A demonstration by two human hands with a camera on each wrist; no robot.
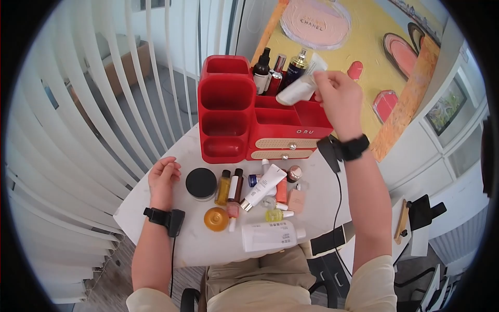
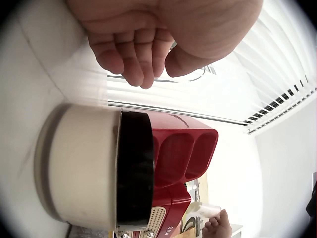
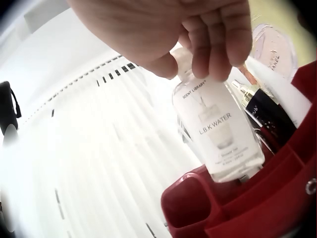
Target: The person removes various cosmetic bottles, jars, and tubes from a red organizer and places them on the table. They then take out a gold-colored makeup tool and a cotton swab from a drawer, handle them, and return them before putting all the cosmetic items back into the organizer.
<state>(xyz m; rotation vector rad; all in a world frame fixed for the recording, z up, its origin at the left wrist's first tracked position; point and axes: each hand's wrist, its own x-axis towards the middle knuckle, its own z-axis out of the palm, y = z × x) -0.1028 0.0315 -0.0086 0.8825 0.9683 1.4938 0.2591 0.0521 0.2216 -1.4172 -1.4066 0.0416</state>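
In the head view the right hand (image 1: pixel 340 99) pinches a clear bottle (image 1: pixel 297 91) by its cap, tilted above the front compartments of the red organizer (image 1: pixel 224 78). The right wrist view shows the bottle's label (image 3: pixel 215 129) reading "L.B.K WATER", with the fingers (image 3: pixel 213 54) round its top. Bottles, among them a dark blue one (image 1: pixel 297 65), and a white tube (image 1: pixel 317 63) stand in the organizer's back section. The left hand (image 1: pixel 164 177) holds nothing, fingers loosely bent, beside a black-lidded jar (image 1: pixel 201 183); the left wrist view shows the jar's pale side (image 2: pixel 84 163).
On the white table (image 1: pixel 192 249) lie a white tube (image 1: pixel 264 187), a large white bottle (image 1: pixel 270 235), an orange round jar (image 1: pixel 216 219), an amber bottle (image 1: pixel 222 188) and several small bottles. Cables run from both wrists. A yellow painting (image 1: pixel 364 41) is behind the organizer.
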